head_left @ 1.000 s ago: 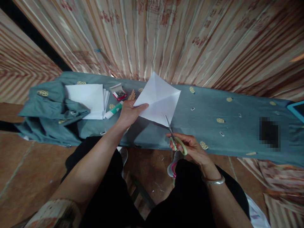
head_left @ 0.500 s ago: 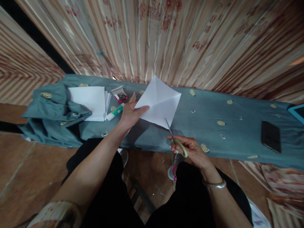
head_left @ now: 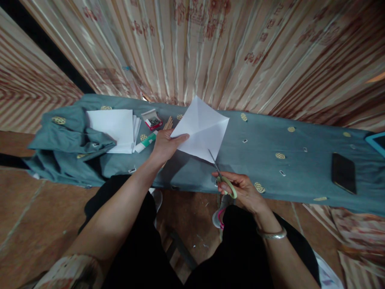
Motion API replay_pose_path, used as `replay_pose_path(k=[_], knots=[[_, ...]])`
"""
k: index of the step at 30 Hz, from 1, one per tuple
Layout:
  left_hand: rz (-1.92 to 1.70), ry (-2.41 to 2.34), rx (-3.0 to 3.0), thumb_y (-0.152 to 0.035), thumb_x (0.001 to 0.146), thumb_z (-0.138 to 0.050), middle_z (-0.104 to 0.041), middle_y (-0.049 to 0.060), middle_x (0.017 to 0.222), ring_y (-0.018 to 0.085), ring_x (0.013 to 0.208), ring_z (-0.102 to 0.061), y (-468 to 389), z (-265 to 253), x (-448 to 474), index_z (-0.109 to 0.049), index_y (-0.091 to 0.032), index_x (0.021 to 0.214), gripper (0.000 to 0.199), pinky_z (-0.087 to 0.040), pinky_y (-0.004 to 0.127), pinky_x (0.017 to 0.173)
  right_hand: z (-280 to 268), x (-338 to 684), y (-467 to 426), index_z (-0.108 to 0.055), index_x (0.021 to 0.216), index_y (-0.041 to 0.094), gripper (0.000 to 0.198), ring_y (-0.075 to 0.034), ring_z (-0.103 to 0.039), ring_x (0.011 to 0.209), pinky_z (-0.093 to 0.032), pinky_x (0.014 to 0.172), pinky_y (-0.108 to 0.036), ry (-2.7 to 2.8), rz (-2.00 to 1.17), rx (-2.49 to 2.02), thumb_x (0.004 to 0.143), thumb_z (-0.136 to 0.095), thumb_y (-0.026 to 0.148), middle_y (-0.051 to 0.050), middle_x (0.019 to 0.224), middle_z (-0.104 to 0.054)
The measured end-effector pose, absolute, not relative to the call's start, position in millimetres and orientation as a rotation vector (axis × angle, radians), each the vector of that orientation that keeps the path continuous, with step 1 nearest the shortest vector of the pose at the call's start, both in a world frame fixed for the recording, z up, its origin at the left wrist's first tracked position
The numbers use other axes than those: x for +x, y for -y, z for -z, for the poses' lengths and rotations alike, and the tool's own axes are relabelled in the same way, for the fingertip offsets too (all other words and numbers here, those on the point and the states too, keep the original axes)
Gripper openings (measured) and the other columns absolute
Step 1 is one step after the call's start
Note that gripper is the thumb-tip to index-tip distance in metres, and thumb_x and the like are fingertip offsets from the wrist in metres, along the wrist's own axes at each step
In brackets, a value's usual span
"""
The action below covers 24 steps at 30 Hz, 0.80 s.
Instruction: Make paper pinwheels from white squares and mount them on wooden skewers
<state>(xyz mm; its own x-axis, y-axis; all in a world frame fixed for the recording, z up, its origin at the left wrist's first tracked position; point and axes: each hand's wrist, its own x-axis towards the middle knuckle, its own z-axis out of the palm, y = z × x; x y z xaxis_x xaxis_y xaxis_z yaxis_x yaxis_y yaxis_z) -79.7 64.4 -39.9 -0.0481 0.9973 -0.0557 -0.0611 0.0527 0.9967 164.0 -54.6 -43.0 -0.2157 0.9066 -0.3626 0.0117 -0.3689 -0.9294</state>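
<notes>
A white sheet of paper (head_left: 204,124) with crossing crease lines is pinched at its left corner by my left hand (head_left: 168,145), thumb on top. The sheet is held above the cloth-covered bench, one corner pointing away from me. My right hand (head_left: 239,188) grips scissors (head_left: 226,185) with pale green handles. Their blades lie at the sheet's near corner, the tip over the paper. Whether the blades are closed is hard to make out. Just left of my left hand lie a green-and-white tube (head_left: 146,141) and several thin wooden sticks (head_left: 168,123), partly covered by the hand.
A stack of white paper (head_left: 111,128) rests at the left beside bunched cloth (head_left: 69,136). An open red-and-white box (head_left: 152,120) holds small metal pieces. A dark phone (head_left: 343,173) lies at the right, near a blue-edged object (head_left: 375,142). A pleated curtain (head_left: 204,52) hangs behind the bench.
Almost nothing differs. Both hands, the paper and the scissors hold nearly the same place, with only a tiny shift.
</notes>
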Motion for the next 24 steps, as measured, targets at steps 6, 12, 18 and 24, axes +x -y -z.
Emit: replay_pose_path(k=[6,12,18,24], knots=[[-1.166,-1.23,1.133,-0.039,0.058,-0.082,-0.069,0.002,0.065,0.017,0.058,-0.063,-61.8,42.8,-77.3,-0.074,-0.014,0.075,0.031,-0.051,0.026,0.052,40.9,162.6,54.4,-0.078,0.103,0.023,0.044,-0.01,-0.053,0.061,-0.046,0.059,-0.025,1.119,-1.685,-1.33,0.067,-0.084,0.046,0.0,0.071,-0.065],[-1.152,-1.22,1.115,-0.039,0.059,-0.082,-0.071,0.004,0.069,0.016,0.058,-0.063,-58.5,40.9,-74.0,-0.076,-0.013,0.08,0.034,-0.05,0.025,0.053,40.7,162.3,54.0,-0.078,0.102,0.024,0.041,-0.01,-0.054,0.063,-0.046,0.06,-0.025,1.102,-1.695,-1.319,0.067,-0.084,0.044,0.0,0.072,-0.066],[-1.14,-1.223,1.124,-0.039,0.059,-0.082,-0.072,0.004,0.07,0.017,0.059,-0.063,-59.9,43.8,-75.7,-0.076,-0.014,0.082,0.034,-0.051,0.026,0.053,41.0,161.0,54.0,-0.078,0.103,0.021,0.043,-0.01,-0.052,0.057,-0.044,0.055,-0.025,1.152,-1.642,-1.333,0.068,-0.083,0.046,0.0,0.066,-0.064],[-1.156,-1.209,1.1,-0.037,0.059,-0.082,-0.071,0.004,0.069,0.017,0.059,-0.064,-59.3,41.5,-74.5,-0.076,-0.014,0.081,0.033,-0.052,0.026,0.053,43.2,161.5,53.6,-0.078,0.1,0.022,0.044,-0.009,-0.052,0.056,-0.044,0.052,-0.023,1.128,-1.644,-1.335,0.065,-0.084,0.047,0.001,0.065,-0.064]])
